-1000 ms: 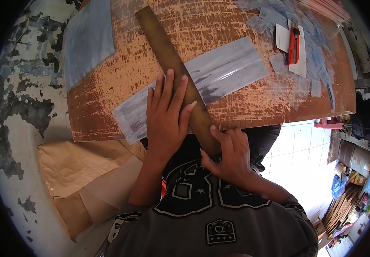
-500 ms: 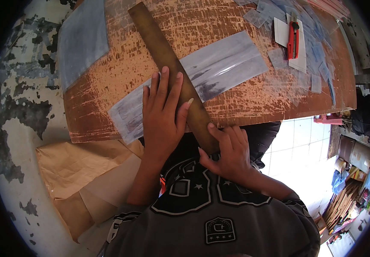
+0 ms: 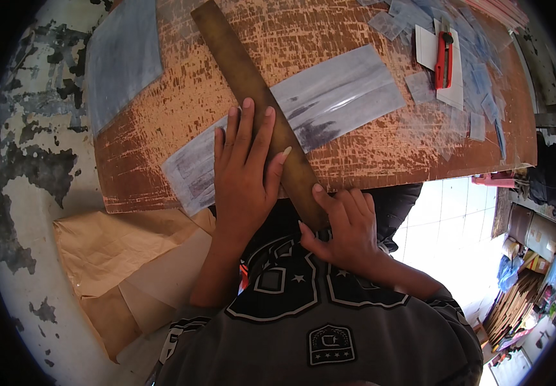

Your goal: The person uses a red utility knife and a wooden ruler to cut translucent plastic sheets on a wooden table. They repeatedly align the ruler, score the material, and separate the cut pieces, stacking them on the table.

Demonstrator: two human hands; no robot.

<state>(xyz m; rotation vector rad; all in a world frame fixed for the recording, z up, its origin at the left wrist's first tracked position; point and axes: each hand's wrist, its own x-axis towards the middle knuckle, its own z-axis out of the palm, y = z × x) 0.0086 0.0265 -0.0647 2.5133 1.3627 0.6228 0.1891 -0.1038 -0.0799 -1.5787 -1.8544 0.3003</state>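
A long, flat brown straightedge (image 3: 242, 67) lies aslant across a strip of greyish, see-through plastic sheet (image 3: 348, 90) on the worn table. My left hand (image 3: 242, 157) rests flat, fingers stretched out, over the strip's left part, with its fingertips and thumb at the straightedge's left edge. At the near end, which juts past the table's front edge, my right hand (image 3: 342, 225) pinches the straightedge between thumb and forefinger; its other fingers are curled. A red utility knife (image 3: 444, 61) lies on white card pieces (image 3: 455, 96) at the far right, apart from both hands.
The scratched brown table (image 3: 136, 167) has a curved front edge. A larger plastic sheet (image 3: 125, 58) lies at its left end. Many cut plastic pieces (image 3: 480, 80) are scattered at the right. Brown paper (image 3: 123, 244) sits below the left edge, beside a peeling wall (image 3: 39, 161).
Both hands, the straightedge and the plastic strip hold their places. The view has shifted very slightly.
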